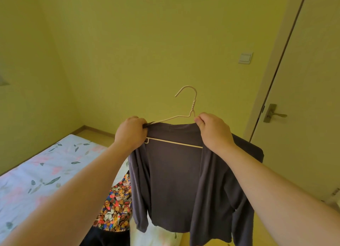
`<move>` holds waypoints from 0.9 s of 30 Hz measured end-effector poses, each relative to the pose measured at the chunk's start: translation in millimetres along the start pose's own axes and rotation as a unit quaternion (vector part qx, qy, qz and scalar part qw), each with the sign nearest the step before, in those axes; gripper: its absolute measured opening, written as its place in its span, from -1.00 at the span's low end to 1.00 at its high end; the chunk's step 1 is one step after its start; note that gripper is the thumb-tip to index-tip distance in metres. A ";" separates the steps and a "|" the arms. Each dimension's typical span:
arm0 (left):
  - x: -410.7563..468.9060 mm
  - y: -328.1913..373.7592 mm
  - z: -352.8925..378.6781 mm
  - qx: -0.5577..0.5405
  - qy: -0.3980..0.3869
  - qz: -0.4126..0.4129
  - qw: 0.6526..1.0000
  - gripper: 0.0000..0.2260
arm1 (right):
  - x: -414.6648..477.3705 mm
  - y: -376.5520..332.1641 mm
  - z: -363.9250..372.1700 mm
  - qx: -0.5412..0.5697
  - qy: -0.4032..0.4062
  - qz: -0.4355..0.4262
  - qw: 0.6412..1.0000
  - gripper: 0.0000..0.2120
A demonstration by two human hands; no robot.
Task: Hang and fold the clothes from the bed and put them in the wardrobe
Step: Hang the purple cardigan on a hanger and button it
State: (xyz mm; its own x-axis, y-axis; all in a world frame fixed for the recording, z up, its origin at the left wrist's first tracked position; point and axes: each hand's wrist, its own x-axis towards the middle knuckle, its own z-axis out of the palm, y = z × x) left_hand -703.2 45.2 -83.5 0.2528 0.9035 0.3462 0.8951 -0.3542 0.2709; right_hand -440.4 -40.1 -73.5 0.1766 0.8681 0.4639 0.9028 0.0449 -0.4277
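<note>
While held up between both fists: grey cardigan [173,174] on white wire hanger [185,106], left hand [131,133] pinching collar, right hand [214,130] clenched on shoulder.

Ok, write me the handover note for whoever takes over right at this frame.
Left hand: shut on the dark grey cardigan at its left shoulder, pulling it over the end of the white wire hanger.
Right hand: shut on the cardigan's collar beside the hanger's neck.
Done: right shoulder looks seated on the hanger; cardigan held up in the air.
Left: seat the left shoulder, then hang it in the wardrobe, which is not in view. A colourful patterned garment and something black remain on the floral-sheeted bed.
</note>
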 end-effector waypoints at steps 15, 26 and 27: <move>15.7 74.4 -23.2 -0.215 -0.040 0.045 0.975 -0.75 | -5.2 0.5 4.9 0.005 0.012 -0.027 1.000 -0.72; 21.7 64.6 -21.5 -0.013 -0.121 0.069 0.990 -0.73 | -3.6 4.1 1.3 0.013 -0.002 -0.029 0.999 -0.70; 22.1 63.3 -19.3 -0.012 -0.116 0.067 0.991 -0.72 | -3.6 4.2 2.4 0.012 -0.002 -0.028 1.000 -0.70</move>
State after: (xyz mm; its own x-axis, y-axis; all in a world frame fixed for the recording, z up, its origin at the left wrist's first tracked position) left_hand -648.1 38.0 -41.4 0.4499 0.8777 0.1647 0.8390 -0.4786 0.2589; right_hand -438.2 -41.8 -78.8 0.1238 0.8657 0.4851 0.9020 0.1056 -0.4186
